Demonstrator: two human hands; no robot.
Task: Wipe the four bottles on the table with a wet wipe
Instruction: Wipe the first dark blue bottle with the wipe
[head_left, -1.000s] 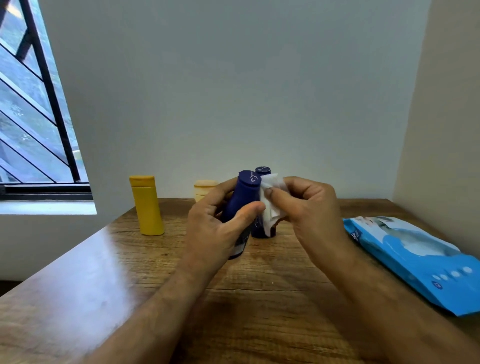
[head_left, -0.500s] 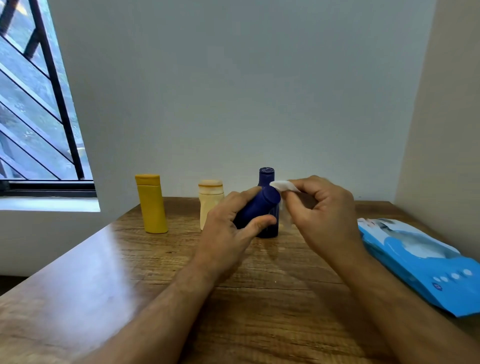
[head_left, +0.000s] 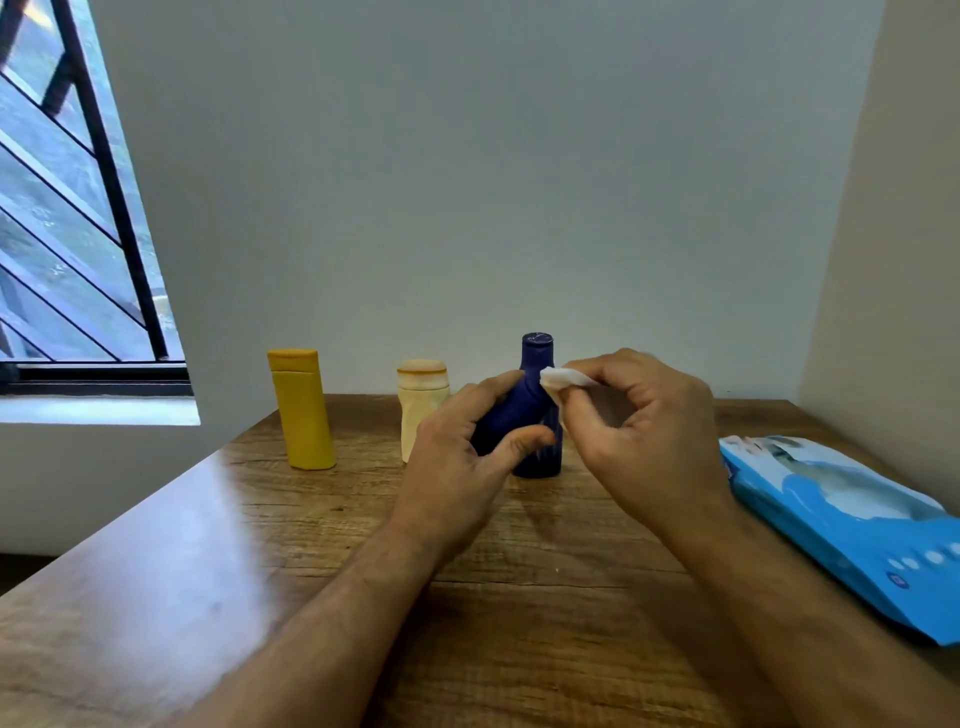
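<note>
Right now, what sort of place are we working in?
Probably a room in a home: a wooden table pushed into a plain wall corner, a black-barred window beside it, toiletry-style plastic bottles and a blue wet-wipe pack.

Barred window beside a pale wall

A black-barred window (head_left: 78, 208) sits at left above a white sill (head_left: 93, 410); plain grey-white wall (head_left: 467, 182) meets a beige side wall (head_left: 893, 260) at right.

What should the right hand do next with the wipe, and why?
Probably press the wipe onto the held blue bottle and rub it: the left hand grips that bottle tilted, and the right hand pinches the wipe right beside its top end.
</note>
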